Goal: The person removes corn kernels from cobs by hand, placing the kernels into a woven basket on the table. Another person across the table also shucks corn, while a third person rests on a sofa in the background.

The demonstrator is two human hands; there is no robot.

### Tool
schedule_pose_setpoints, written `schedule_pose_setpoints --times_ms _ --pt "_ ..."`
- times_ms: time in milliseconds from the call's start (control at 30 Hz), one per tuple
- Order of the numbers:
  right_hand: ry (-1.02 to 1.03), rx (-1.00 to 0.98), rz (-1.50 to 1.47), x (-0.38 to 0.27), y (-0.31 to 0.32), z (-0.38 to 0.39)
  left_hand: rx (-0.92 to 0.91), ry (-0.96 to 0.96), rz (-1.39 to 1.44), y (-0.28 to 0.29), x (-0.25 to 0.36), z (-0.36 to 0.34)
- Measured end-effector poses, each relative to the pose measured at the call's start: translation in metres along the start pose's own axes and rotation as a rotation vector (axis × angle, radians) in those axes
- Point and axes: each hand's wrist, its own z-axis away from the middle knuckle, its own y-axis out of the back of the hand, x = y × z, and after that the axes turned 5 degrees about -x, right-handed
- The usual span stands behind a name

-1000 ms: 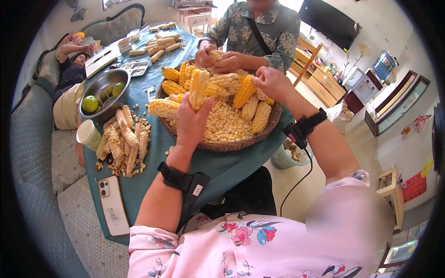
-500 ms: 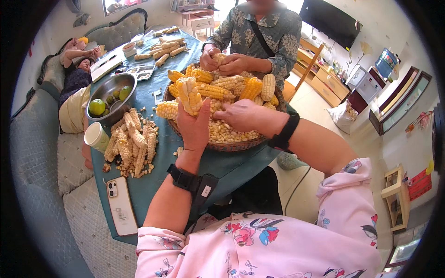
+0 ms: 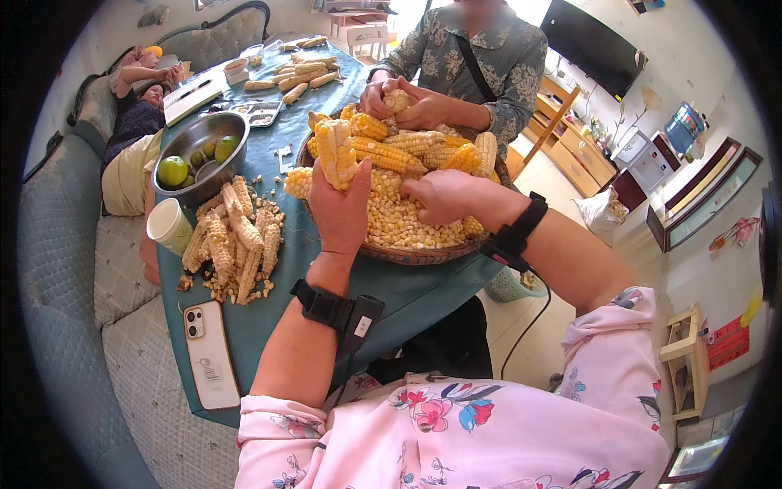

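My left hand (image 3: 340, 213) grips a corn cob (image 3: 334, 153) upright at the basket's left side, its pale yellow kernels partly stripped. My right hand (image 3: 446, 196) is over the loose kernels (image 3: 399, 224), just right of that cob and apart from it. Its fingers are curled in, and whatever they hold is hidden. The woven basket (image 3: 407, 254) carries several yellow cobs (image 3: 387, 153) heaped at its far side. Across the basket, another person's hands (image 3: 411, 106) hold a pale cob (image 3: 397, 100).
Left of the basket lies a pile of stripped cobs (image 3: 243, 224), beside a paper cup (image 3: 169, 226) and a metal bowl (image 3: 220, 181) with green fruit. A phone (image 3: 212, 359) is near the table's edge. More cobs (image 3: 301, 75) lie farther back. Someone reclines on the sofa (image 3: 65, 244).
My right hand has drawn a little to the right, away from the cob in my left hand. The view has shifted slightly. My left hand still holds its cob upright.
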Motion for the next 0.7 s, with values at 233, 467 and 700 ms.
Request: schedule_pose_setpoints --times_ms 233,467,700 --pt "-0.032 -0.101 -0.06 0.013 -0.004 -0.011 -0.004 0.024 -0.019 0.001 0.001 -0.002" --pt "-0.149 0.138 0.005 0.003 0.01 0.017 -0.026 -0.005 -0.048 0.001 -0.003 -0.002" --pt "-0.042 0.399 0.426 0.018 0.033 0.034 -0.02 -0.01 -0.044 0.002 0.002 -0.001"
